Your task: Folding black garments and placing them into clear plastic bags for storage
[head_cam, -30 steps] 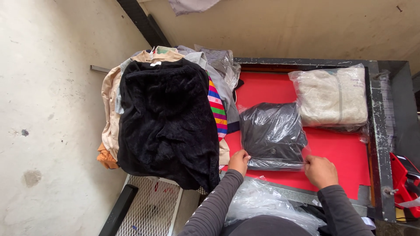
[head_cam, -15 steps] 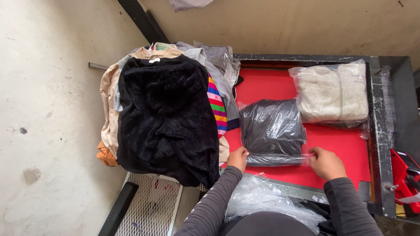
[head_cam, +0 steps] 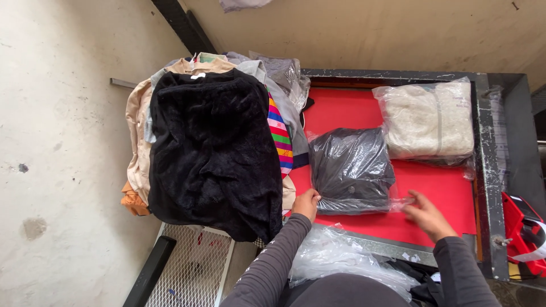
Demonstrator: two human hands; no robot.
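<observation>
Even, soft daylight, no hard shadows. Glare streaks on the clear bag over the dark garment [head_cam: 351, 169] and on the bagged cream one [head_cam: 427, 120] at the red table's [head_cam: 449, 190] far right corner. Right hand [head_cam: 425, 215] slightly motion-blurred. Black fleece [head_cam: 213, 145] loses detail. Focus otherwise sharp.

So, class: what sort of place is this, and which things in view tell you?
Probably a garment packing station. The left hand and right hand work at a bagged dark garment on a red-topped table, beside a pile of unbagged clothes and a red tape dispenser.
</observation>
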